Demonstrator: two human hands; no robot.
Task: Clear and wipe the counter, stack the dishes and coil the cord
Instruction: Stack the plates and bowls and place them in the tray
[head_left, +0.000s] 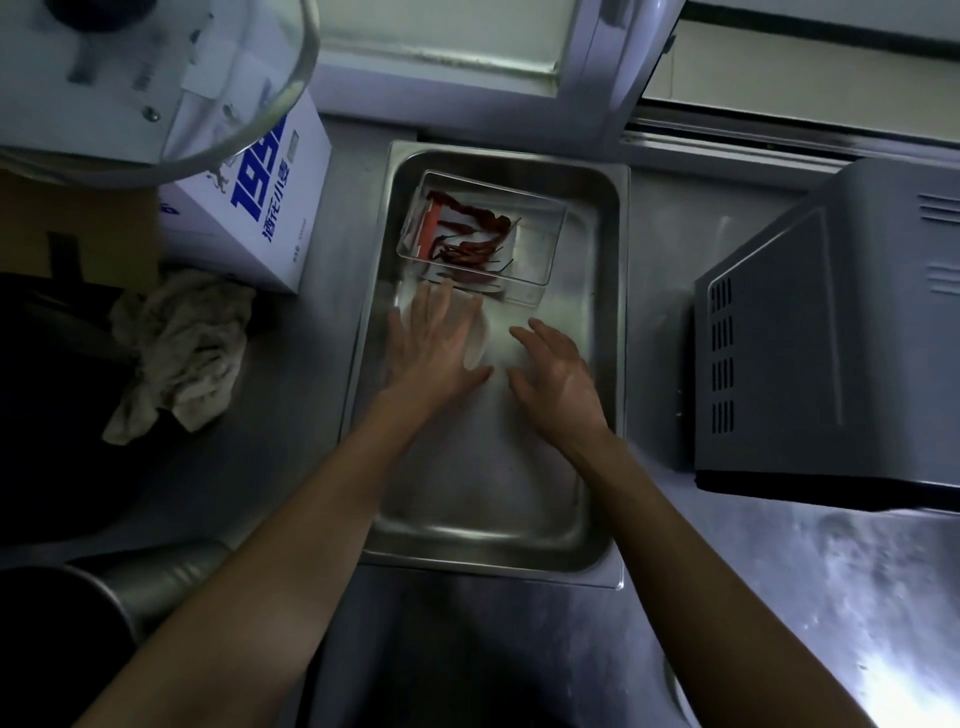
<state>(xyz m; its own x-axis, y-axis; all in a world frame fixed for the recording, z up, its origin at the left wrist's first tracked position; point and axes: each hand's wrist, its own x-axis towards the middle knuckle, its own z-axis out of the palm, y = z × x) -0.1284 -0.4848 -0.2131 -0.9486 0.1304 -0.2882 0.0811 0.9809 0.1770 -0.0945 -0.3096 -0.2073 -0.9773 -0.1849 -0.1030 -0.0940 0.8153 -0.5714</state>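
While both arms reach forward over a steel tray (605, 364) on the metal counter (779, 597), the left hand (436, 343) lies flat with fingers spread straight on a pale, blurred thing; whether that is a cloth or a dish cannot be told. The right hand (558, 371) sits just beside it inside the tray, fingers loosely bent and holding nothing. At the tray's far end stands a clear plastic box (540, 249) with dried red chillies (467, 244) in it. A crumpled rag (182, 348) lies on the counter left of the tray, near a white carton with blue print (254, 208). A grey oven-like appliance (831, 338) stands to the right.
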